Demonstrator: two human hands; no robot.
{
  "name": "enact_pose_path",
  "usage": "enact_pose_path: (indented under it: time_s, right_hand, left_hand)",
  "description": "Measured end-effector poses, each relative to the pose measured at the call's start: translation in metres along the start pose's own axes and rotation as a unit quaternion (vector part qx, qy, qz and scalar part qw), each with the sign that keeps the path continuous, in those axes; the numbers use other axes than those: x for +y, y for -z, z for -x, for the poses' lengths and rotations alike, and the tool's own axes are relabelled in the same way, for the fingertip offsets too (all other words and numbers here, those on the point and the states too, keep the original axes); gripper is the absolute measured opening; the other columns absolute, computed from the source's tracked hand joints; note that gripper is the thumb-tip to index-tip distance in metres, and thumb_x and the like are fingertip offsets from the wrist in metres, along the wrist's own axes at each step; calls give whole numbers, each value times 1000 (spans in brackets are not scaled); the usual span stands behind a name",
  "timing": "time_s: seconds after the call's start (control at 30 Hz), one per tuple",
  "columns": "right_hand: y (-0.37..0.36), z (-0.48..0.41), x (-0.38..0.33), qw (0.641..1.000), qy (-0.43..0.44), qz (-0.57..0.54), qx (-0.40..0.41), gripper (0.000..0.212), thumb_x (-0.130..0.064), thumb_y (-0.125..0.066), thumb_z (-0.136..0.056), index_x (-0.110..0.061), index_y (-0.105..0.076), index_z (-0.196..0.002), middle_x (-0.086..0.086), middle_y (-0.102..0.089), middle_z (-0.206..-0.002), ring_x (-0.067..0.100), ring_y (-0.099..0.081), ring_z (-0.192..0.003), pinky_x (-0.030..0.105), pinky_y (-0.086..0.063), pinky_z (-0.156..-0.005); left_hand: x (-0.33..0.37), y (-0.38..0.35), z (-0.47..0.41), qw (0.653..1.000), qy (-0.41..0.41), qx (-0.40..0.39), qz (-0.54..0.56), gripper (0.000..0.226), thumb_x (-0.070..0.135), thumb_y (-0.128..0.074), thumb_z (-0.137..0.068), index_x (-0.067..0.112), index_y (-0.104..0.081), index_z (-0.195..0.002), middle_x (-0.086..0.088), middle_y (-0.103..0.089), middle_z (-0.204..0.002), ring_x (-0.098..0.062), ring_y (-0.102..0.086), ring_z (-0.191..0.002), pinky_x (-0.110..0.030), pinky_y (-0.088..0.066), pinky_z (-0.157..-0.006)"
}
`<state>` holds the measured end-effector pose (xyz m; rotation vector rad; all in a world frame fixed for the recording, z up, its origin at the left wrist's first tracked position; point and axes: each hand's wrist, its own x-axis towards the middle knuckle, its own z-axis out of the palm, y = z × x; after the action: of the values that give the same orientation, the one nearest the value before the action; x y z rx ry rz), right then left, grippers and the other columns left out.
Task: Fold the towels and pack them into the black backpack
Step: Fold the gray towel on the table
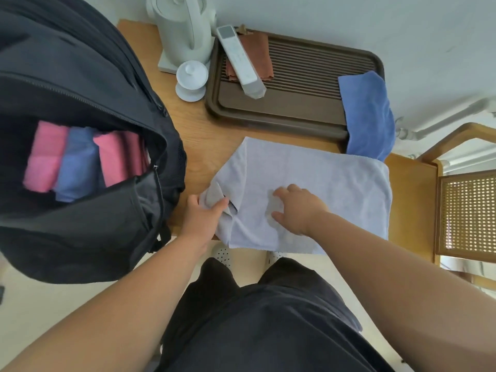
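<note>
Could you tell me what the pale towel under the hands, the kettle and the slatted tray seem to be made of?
Pale towel: soft fuzzy cloth, probably microfibre or terry; it creases where the left hand grips it.
Kettle: smooth white body with a slight sheen, likely plastic.
Tray: dark brown, matte, with ridged slats; wood or moulded plastic, I cannot tell which.

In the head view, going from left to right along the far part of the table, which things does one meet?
Black backpack → white kettle → white lidded cup → white remote lying on the brown tray → blue towel.
</note>
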<state>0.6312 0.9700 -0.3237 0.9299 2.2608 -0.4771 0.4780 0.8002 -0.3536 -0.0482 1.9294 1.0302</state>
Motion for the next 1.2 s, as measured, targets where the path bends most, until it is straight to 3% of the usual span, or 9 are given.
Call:
enact_pose_path:
  time_s: [0.13,0.27,0.4,0.57,0.8,0.87,0.97,1.07,1.2]
  right_hand:
    - [10,-20,-39,991,131,-28,18,57,-42,-49,-98,-41,-28,-151,0,-25,-155,28,-36,-137,43,-42,-106]
    - [14,-35,-67,981,179,62,-25,68,-25,-50,-95,-52,-21,-150,3,-25,-147,28,-38,-124,37,-44,-92]
    - [14,-40,-76,967,183,176,-34,74,-20,-52,-90,-47,-21,-152,7,-28,-139,28,-40,-117,36,-42,-85]
    - [5,-43,-72,976,180,124,19,52,-33,-49,-96,-32,-37,-147,0,-38,-134,24,-46,-116,36,-43,-88]
    - [18,-36,-62,973,127,-164,100,40,-34,-58,-96,-22,-59,-134,-2,-55,-129,18,-60,-107,32,-49,-89]
    - [27,-33,-65,936,40,-332,111,34,-36,-64,-93,-23,-67,-125,-6,-63,-122,15,-62,-104,31,-51,-91]
    - [42,-34,-70,838,-56,-532,112,10,-32,-72,-89,-25,-75,-96,-3,-71,-101,16,-66,-95,40,-58,-90]
    - [56,-40,-75,809,-86,-568,125,13,-21,-82,-80,-17,-74,-90,3,-72,-96,19,-69,-91,39,-61,-84]
    - [74,-52,-89,830,-96,-533,133,15,-10,-76,-79,-21,-67,-84,4,-67,-97,23,-67,-93,40,-62,-81]
  left_hand:
    - [-12,0,4,991,-40,45,-122,73,35,-81,-74,26,-40,-133,6,-58,-114,-22,-60,-104,-44,-55,-86]
    - [-22,0,2,948,-142,60,-278,90,39,-78,-78,36,-26,-151,-1,-46,-135,-23,-52,-119,-46,-51,-96]
    - [-21,-5,1,921,-172,70,-342,73,42,-71,-85,35,-37,-149,0,-40,-133,-24,-53,-114,-40,-51,-89]
    - [-12,-11,-3,902,-165,108,-385,58,46,-64,-91,20,-47,-141,-3,-48,-136,-27,-43,-127,-40,-42,-100]
    - [-3,-3,-8,897,-198,114,-378,19,29,-58,-96,11,-60,-102,-8,-51,-118,-29,-47,-115,-38,-40,-88]
    - [0,0,-6,891,-224,121,-375,17,27,-57,-96,13,-56,-86,-7,-52,-108,-28,-48,-107,-39,-41,-82]
    - [1,7,2,880,-272,112,-372,26,22,-62,-89,19,-42,-73,0,-45,-91,-24,-46,-95,-39,-42,-72]
    - [2,14,13,886,-270,72,-370,34,17,-62,-82,21,-32,-67,5,-39,-74,-23,-46,-76,-33,-32,-59]
    - [2,26,25,905,-257,42,-335,31,13,-62,-79,16,-34,-67,1,-41,-65,-19,-36,-60,-32,-26,-50]
